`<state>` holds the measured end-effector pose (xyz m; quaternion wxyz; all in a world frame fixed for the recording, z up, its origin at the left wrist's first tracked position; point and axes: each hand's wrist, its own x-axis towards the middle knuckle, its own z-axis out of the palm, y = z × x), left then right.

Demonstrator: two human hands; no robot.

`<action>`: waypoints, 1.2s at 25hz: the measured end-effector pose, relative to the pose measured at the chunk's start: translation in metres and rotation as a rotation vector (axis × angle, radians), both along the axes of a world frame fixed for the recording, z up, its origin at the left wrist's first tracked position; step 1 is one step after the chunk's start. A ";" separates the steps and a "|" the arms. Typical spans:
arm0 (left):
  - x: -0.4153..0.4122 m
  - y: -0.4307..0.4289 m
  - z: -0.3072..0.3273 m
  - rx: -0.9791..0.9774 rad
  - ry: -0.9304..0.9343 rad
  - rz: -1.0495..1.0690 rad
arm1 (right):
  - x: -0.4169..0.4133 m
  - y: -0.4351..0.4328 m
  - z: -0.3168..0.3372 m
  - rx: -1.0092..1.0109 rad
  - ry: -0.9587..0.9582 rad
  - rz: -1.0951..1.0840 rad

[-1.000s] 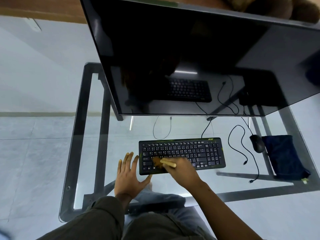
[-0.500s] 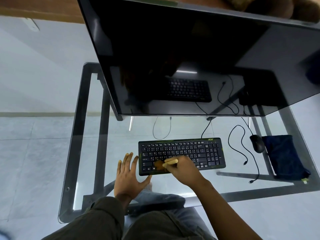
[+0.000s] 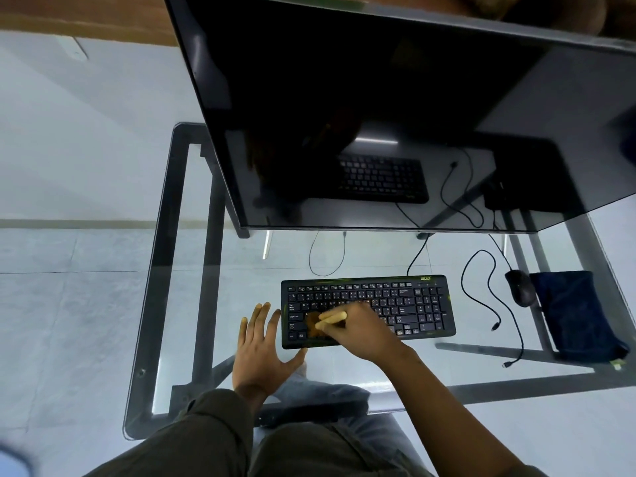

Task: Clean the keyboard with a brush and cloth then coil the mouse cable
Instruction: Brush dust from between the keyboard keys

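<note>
A black keyboard [image 3: 406, 304] lies on the glass desk [image 3: 213, 297] in front of me. My right hand [image 3: 361, 330] grips a brush [image 3: 328, 320] with a pale wooden handle, its brown bristles resting on the keys at the keyboard's lower left. My left hand [image 3: 263, 349] lies flat on the glass with fingers spread, its thumb against the keyboard's left front corner. A black mouse [image 3: 520, 287] sits to the right, its loose cable [image 3: 481, 297] snaking across the glass. A dark blue cloth [image 3: 574, 315] lies folded just right of the mouse.
A large dark monitor [image 3: 378, 115] stands tilted over the back of the desk, reflecting the keyboard. The keyboard's own cable [image 3: 418, 254] runs back under it, beside another thin looped cable [image 3: 327, 256]. The desk's dark metal frame shows through the glass, and my knees below.
My right hand has swept the brush leftward along the lower key rows, from near the middle to the left end. My left hand has stayed put.
</note>
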<state>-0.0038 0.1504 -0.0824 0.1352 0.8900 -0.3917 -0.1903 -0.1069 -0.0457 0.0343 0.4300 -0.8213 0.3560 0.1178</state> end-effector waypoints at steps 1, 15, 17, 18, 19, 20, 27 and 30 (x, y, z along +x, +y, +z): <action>0.000 0.000 0.000 0.007 0.000 0.000 | 0.002 0.001 0.000 -0.014 -0.024 -0.033; 0.002 -0.001 -0.003 0.039 0.022 0.012 | 0.008 -0.005 -0.010 -0.040 -0.055 -0.152; 0.002 -0.002 -0.003 0.031 0.018 0.012 | 0.010 -0.005 -0.010 -0.019 -0.029 -0.074; 0.002 -0.002 -0.003 0.031 0.019 0.011 | 0.011 -0.005 -0.010 -0.032 -0.031 -0.070; 0.002 -0.001 -0.004 0.034 0.026 0.009 | 0.012 -0.005 -0.010 -0.056 -0.051 -0.097; 0.002 -0.001 -0.004 0.036 0.027 0.009 | 0.014 -0.006 -0.010 -0.069 -0.066 -0.113; 0.001 -0.001 -0.004 0.038 0.027 0.006 | 0.024 0.005 -0.008 -0.023 -0.141 -0.074; 0.001 -0.001 -0.005 0.028 0.035 0.008 | 0.022 0.008 -0.010 -0.039 -0.211 -0.184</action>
